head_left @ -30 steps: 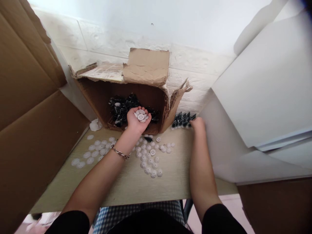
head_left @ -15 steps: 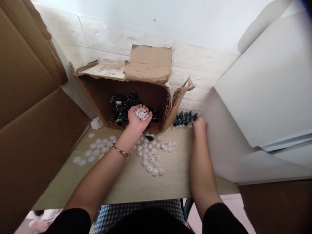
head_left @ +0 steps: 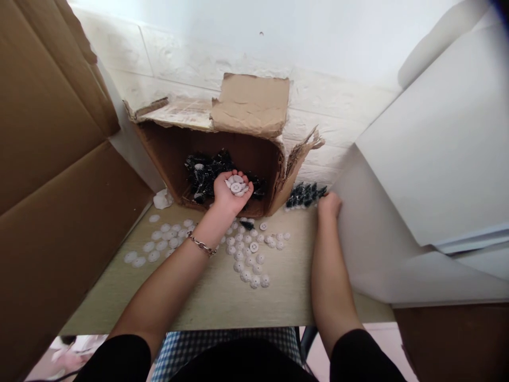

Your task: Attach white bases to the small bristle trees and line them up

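My left hand [head_left: 230, 197] is cupped palm up around several white round plastic bases [head_left: 237, 185], in front of the open cardboard box [head_left: 181, 139]. Inside the box lie dark green miniature Christmas trees [head_left: 204, 172] with frosted tips. At the right, my right hand [head_left: 330, 206] is closed at the end of a row of miniature trees [head_left: 304, 194] standing on white bases. Its fingers meet the rightmost tree; the fingertips are hidden behind the hand. Scalloped white bases [head_left: 246, 260] are spread over the table [head_left: 278, 302], with one small tree [head_left: 247, 225] lying among them.
Flat translucent white discs [head_left: 161, 245] lie left of my left forearm. Crumpled white paper [head_left: 163, 199] sits by the box's left corner. A large carton [head_left: 59, 212] bounds the left side, white panels [head_left: 441, 138] the right. Behind stands a white brick-patterned wall [head_left: 342, 101].
The whole view has shifted slightly, so things appear a little further right. Both hands keep nearly the same places; the left still holds the white bases and the right stays by the tree row.
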Available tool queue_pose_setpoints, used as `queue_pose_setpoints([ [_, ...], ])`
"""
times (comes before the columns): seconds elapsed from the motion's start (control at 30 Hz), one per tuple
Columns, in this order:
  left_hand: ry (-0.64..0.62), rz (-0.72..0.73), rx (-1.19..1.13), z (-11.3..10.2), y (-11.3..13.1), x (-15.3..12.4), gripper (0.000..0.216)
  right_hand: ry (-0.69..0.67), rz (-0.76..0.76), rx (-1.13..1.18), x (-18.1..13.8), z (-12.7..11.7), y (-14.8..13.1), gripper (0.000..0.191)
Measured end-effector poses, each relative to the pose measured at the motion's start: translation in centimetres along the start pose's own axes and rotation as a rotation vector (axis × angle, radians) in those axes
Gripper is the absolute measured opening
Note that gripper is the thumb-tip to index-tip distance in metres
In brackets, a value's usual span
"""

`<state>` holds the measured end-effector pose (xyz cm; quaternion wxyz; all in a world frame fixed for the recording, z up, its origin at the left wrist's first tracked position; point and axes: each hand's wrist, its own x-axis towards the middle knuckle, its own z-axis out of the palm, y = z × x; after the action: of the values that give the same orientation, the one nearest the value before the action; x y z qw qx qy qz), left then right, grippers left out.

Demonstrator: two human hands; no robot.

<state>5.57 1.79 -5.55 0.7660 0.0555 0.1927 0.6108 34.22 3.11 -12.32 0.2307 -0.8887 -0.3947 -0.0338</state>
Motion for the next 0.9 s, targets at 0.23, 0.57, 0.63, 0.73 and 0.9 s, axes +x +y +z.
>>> queue_pose_setpoints([
  [0.23, 0.006, -0.041, -0.007, -0.2, -0.1, 0.1, 0.004, -0.001, 0.032, 0.010, -0.1, 0.1, -0.2, 0.030],
  [0.57, -0.022, -0.080, 0.028, 0.2, -0.3, -0.1, 0.005, -0.108, 0.052, -0.018, -0.1, -3.2, -1.7, 0.047],
  [0.63, -0.017, -0.083, 0.026, 0.2, -0.3, -0.1, 0.005, -0.156, 0.012, -0.025, 0.0, -3.4, -2.0, 0.052],
  [0.73, -0.017, -0.083, 0.028, 0.2, -0.3, 0.0, 0.005, -0.252, -0.054, -0.042, 0.3, -3.0, -2.1, 0.042],
  [0.9, -0.006, -0.078, 0.024, 0.3, -0.3, 0.0, 0.005, -0.340, -0.139, -0.070, 0.5, -1.5, -1.9, 0.024],
])
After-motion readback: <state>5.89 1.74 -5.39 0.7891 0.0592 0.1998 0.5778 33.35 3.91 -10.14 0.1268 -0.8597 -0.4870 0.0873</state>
